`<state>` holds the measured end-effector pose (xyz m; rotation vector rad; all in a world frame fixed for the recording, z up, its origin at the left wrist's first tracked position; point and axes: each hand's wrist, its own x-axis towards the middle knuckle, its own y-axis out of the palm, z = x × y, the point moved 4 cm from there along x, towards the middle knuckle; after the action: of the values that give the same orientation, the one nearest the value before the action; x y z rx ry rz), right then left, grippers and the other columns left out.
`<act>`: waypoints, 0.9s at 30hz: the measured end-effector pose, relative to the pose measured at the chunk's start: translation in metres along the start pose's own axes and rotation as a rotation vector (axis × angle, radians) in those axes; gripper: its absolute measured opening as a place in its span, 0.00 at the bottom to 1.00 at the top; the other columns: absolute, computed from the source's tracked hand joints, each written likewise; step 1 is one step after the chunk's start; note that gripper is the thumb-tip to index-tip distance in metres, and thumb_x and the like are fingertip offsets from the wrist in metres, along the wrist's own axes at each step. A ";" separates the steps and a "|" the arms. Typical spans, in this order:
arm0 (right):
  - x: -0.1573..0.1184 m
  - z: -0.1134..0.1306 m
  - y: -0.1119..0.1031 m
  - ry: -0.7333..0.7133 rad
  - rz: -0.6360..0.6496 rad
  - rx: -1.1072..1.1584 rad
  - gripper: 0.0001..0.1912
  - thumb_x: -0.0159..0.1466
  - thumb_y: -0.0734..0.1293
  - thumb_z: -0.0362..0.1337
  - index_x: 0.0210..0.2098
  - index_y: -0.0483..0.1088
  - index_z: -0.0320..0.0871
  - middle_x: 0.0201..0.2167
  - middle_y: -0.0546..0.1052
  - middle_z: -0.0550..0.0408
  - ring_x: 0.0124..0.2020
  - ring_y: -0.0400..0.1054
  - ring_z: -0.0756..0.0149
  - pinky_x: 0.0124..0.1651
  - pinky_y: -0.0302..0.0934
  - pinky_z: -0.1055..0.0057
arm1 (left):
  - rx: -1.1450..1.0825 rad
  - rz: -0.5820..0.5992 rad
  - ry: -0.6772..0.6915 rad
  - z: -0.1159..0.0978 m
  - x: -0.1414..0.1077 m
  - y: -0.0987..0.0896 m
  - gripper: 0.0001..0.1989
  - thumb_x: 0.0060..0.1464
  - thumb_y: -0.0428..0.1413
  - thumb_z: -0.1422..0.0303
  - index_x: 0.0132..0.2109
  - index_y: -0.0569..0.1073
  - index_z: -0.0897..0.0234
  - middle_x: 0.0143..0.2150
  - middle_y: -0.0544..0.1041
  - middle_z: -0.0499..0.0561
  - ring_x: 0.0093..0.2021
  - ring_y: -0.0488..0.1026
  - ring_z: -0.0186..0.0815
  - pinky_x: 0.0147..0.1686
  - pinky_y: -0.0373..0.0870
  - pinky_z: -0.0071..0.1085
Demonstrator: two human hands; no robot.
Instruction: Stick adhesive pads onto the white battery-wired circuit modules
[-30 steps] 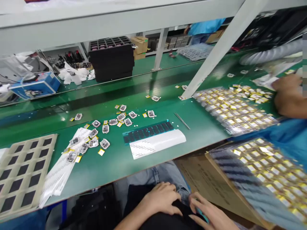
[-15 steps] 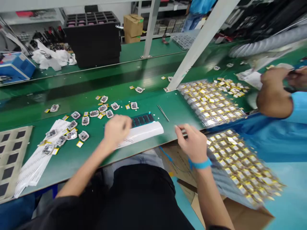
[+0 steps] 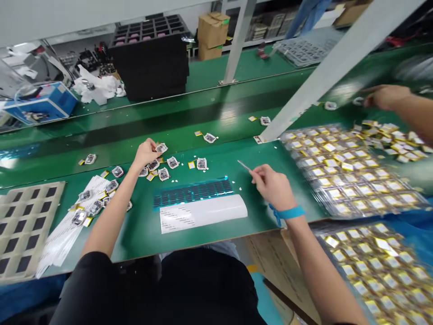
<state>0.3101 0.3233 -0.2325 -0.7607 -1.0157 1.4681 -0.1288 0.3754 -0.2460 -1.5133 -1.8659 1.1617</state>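
My left hand [image 3: 146,155] is closed on a small white-framed part [image 3: 161,148] at the back of a loose group of similar parts. Tweezers [image 3: 244,165] are pinched between the thumb and fingers of my right hand [image 3: 267,180], their tips pointing up and left. Between the hands lies a blue strip [image 3: 192,193] with rows of black pieces. In front of it rests a white label sheet [image 3: 203,215], curled at its right end. More white-framed parts with yellow-edged pieces lie at left on long paper strips [image 3: 62,230].
A foam tray [image 3: 59,198] is at far left. Clear trays of yellow-edged pieces [image 3: 352,167] stand at right. A slanted white post [image 3: 304,99] rises behind my right hand. Another person's hand [image 3: 389,96] reaches in at upper right.
My left hand has moved from the blue strip back and left to the white-framed part. My right hand has taken hold of the tweezers that lay on the table. The view has shifted.
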 end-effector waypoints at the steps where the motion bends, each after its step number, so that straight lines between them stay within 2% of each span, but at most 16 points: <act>1: 0.002 0.001 -0.006 -0.006 -0.014 0.026 0.11 0.70 0.63 0.43 0.36 0.72 0.44 0.24 0.81 0.53 0.26 0.77 0.57 0.31 0.63 0.67 | -0.044 0.001 0.012 -0.001 0.003 0.001 0.11 0.66 0.60 0.62 0.46 0.75 0.68 0.41 0.78 0.50 0.37 0.77 0.35 0.40 0.78 0.36; 4: 0.005 0.010 -0.024 -0.008 -0.084 0.058 0.17 0.69 0.65 0.51 0.32 0.75 0.46 0.24 0.82 0.53 0.28 0.80 0.55 0.32 0.66 0.67 | -0.196 -0.045 0.068 -0.010 0.006 0.001 0.06 0.61 0.62 0.67 0.41 0.75 0.67 0.36 0.78 0.49 0.34 0.75 0.34 0.38 0.75 0.34; 6: 0.006 0.022 -0.030 -0.015 -0.127 0.058 0.19 0.68 0.67 0.53 0.30 0.76 0.46 0.24 0.82 0.52 0.30 0.81 0.52 0.31 0.66 0.66 | -0.306 -0.114 0.103 -0.015 0.005 -0.006 0.03 0.56 0.62 0.73 0.39 0.76 0.65 0.35 0.78 0.49 0.36 0.75 0.36 0.39 0.73 0.33; 8: 0.008 0.036 -0.031 -0.031 -0.137 0.088 0.19 0.66 0.69 0.53 0.29 0.76 0.46 0.23 0.82 0.52 0.30 0.81 0.51 0.30 0.66 0.66 | -0.419 -0.188 0.122 -0.015 -0.001 -0.017 0.07 0.53 0.60 0.74 0.41 0.76 0.64 0.37 0.78 0.51 0.38 0.76 0.37 0.41 0.73 0.33; 11: 0.017 0.053 -0.022 -0.053 -0.090 0.169 0.19 0.66 0.70 0.54 0.28 0.76 0.47 0.22 0.81 0.55 0.27 0.80 0.55 0.29 0.65 0.67 | -0.574 -0.260 0.127 -0.008 -0.022 -0.034 0.13 0.57 0.59 0.69 0.50 0.74 0.61 0.40 0.78 0.51 0.38 0.77 0.37 0.40 0.75 0.33; 13: 0.028 0.061 -0.015 -0.095 -0.058 0.219 0.19 0.67 0.69 0.54 0.29 0.75 0.48 0.21 0.79 0.56 0.24 0.77 0.59 0.27 0.64 0.68 | -0.743 -0.225 0.107 -0.001 -0.044 -0.039 0.16 0.59 0.60 0.63 0.54 0.72 0.58 0.38 0.77 0.50 0.34 0.76 0.36 0.35 0.76 0.33; 16: 0.046 0.074 -0.007 -0.205 -0.020 0.277 0.20 0.69 0.65 0.54 0.29 0.74 0.47 0.23 0.78 0.56 0.24 0.73 0.62 0.29 0.64 0.68 | -0.973 -0.095 0.053 0.005 -0.082 -0.033 0.17 0.59 0.62 0.58 0.53 0.74 0.54 0.33 0.75 0.47 0.26 0.71 0.33 0.26 0.73 0.31; 19: 0.055 0.097 -0.010 -0.303 -0.103 0.237 0.22 0.74 0.57 0.48 0.27 0.69 0.47 0.26 0.74 0.53 0.30 0.71 0.60 0.37 0.64 0.65 | -1.020 0.004 0.023 0.002 -0.111 -0.022 0.18 0.59 0.63 0.55 0.53 0.76 0.54 0.32 0.75 0.48 0.23 0.68 0.31 0.21 0.69 0.29; 21: 0.052 0.122 -0.012 -0.371 -0.142 0.227 0.22 0.76 0.53 0.42 0.28 0.65 0.47 0.26 0.72 0.53 0.29 0.69 0.62 0.37 0.63 0.65 | -1.040 0.059 0.018 -0.003 -0.121 -0.017 0.21 0.55 0.66 0.53 0.52 0.77 0.55 0.36 0.78 0.50 0.25 0.70 0.32 0.21 0.68 0.29; 23: 0.041 0.150 -0.009 -0.461 -0.096 0.260 0.19 0.77 0.53 0.40 0.31 0.65 0.47 0.24 0.73 0.56 0.23 0.67 0.66 0.31 0.62 0.68 | -1.037 0.097 0.022 -0.007 -0.127 -0.016 0.24 0.52 0.68 0.53 0.53 0.77 0.55 0.38 0.79 0.51 0.28 0.72 0.33 0.23 0.68 0.29; 27: 0.013 0.195 0.006 -0.601 -0.068 0.349 0.12 0.75 0.62 0.45 0.40 0.70 0.45 0.24 0.77 0.61 0.19 0.67 0.72 0.24 0.61 0.74 | -0.992 0.124 0.038 -0.019 -0.137 -0.017 0.19 0.55 0.68 0.55 0.49 0.79 0.60 0.34 0.80 0.49 0.29 0.73 0.32 0.28 0.69 0.26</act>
<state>0.1323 0.3023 -0.1552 -0.0228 -1.1619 1.7975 -0.0850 0.2505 -0.2013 -2.1152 -2.5010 0.1711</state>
